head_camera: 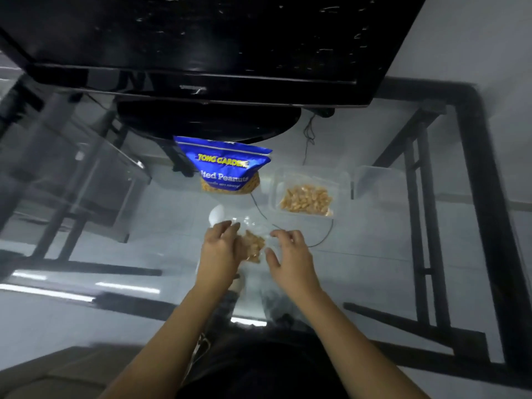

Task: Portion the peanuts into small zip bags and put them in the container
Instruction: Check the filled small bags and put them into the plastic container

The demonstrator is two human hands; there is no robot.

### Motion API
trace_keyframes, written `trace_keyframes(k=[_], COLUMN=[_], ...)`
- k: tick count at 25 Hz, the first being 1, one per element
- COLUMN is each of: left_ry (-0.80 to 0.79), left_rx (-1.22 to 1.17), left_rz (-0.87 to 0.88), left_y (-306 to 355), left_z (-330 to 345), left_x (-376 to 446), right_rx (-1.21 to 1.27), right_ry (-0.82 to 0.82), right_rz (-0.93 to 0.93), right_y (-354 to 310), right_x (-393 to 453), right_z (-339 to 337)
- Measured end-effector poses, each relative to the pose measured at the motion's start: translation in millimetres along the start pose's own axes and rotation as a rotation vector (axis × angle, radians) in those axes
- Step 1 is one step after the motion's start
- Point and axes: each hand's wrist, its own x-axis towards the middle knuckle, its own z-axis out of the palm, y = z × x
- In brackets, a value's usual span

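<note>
Head view, both hands' fingers pinching clear zip bag (pixel 253 240), tan peanuts bunched inside

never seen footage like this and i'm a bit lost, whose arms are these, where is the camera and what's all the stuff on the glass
There is no machine here. The arms belong to a person, and the single picture comes from a wide-angle camera worn on their head, looking forward and down, so the edges bend.

The surface is a glass table; you see the floor and black frame through it. At the back stands a dark screen. In front of it sits a blue peanut bag, and to its right a clear container already holding peanuts.

Near the person, the left hand and the right hand are handling a small clear zip bag with peanuts inside. Blur hides exactly how the fingers grip it.
</note>
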Motion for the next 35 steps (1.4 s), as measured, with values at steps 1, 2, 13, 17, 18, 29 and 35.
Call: trace_keyframes(k=[1, 2, 13, 17, 18, 29, 35], left_ry=[-0.014, -0.032, -0.256, -0.365, -0.36, -0.413, -0.31], left_rx=[0.014, 0.023, -0.413, -0.441, -0.446, -0.472, -0.6], left_rz=[-0.008, -0.011, -0.305, -0.309, -0.299, -0.241, -0.155], left_y=[-6.0, -8.6, 28.8, 44.2, 46.3, 51.8, 67.2], left_z=[2.6, 5.4, 18.8, 24.3, 25.0, 24.3, 3.6], left_x=[-8.8, -15.2, -28.6, -25.0, -25.1, -20.2, -8.1], right_rx=[-0.023, -0.053, 0.285, 0.423, 0.379, 0.434, 0.515], right_ry=[-0.024, -0.032, 0.15, 0.238, 0.248, 0.252, 0.275], right_rz=[-0.002, -0.006, 0.27, 0.391, 0.402, 0.349, 0.117], right_y=[-3.7, -6.6, 19.5, 28.9, 29.8, 42.4, 41.5], right_x=[-0.2, 0.0, -21.5, -30.2, -32.2, -33.9, -30.4], right_z=[11.0, 18.9, 4.2, -5.7, -5.3, -3.4, -26.8])
